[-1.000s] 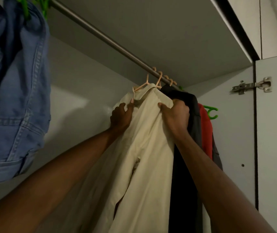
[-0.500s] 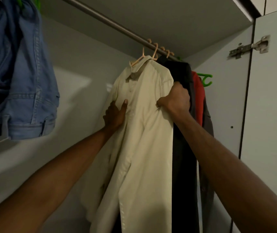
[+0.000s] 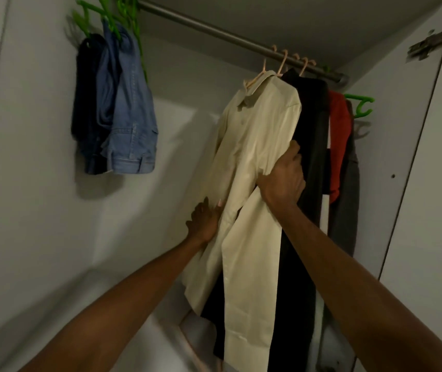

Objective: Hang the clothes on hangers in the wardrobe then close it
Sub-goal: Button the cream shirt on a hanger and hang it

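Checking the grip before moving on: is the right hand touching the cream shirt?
Touching. The head view shows the right hand with fingers curled round a bunched fold of the cream shirt, no gap between them.
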Demonstrator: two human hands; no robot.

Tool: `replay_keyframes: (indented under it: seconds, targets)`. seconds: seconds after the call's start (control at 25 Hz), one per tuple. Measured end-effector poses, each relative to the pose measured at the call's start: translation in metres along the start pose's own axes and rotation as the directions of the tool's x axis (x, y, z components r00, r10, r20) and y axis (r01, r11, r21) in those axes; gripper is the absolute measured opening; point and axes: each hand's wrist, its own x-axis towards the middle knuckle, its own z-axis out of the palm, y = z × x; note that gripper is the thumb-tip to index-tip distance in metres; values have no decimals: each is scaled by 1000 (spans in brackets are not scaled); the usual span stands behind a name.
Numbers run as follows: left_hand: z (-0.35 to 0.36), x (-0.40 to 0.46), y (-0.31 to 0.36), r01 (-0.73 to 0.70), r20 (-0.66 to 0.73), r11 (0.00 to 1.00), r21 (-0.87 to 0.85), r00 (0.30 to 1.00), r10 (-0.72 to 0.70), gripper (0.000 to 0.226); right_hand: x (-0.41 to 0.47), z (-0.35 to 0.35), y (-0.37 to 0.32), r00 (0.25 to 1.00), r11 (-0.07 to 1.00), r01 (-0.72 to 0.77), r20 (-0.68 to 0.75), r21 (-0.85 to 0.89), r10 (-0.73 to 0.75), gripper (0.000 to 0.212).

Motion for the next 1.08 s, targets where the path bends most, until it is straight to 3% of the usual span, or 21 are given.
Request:
replay_keyframes:
  seconds: [0.08, 0.24, 0.52, 0.68, 0.84, 1.08]
  targets:
    - [-7, -23, -7, 32, -14, 999, 14, 999, -32, 88, -22, 8, 3, 994, 993, 89, -52, -71, -93, 113]
    - [-33, -61, -22, 5, -25, 990, 141, 1000, -1, 83, -66, 18, 9, 977, 958, 213, 57, -194, -206, 121]
    - [-81, -163, -79, -39, 11, 894, 446, 999, 38, 82, -164, 29, 13, 937, 923, 279, 284, -265, -202, 102]
    - [-117, -240, -115, -8, 24, 842, 539, 1000, -6, 86, -233, 20, 5, 912, 959, 238, 374, -153, -167, 105]
    - [-155, -324, -140, 91, -62, 812, 576, 996, -67, 86, -307, 0, -23, 875, 976, 213, 451, -39, -173, 79]
    - [-230, -457, -162, 26, -110, 706, 707, 991, 74, 73, -422, -26, -64, 791, 968, 167, 561, 187, -245, 68]
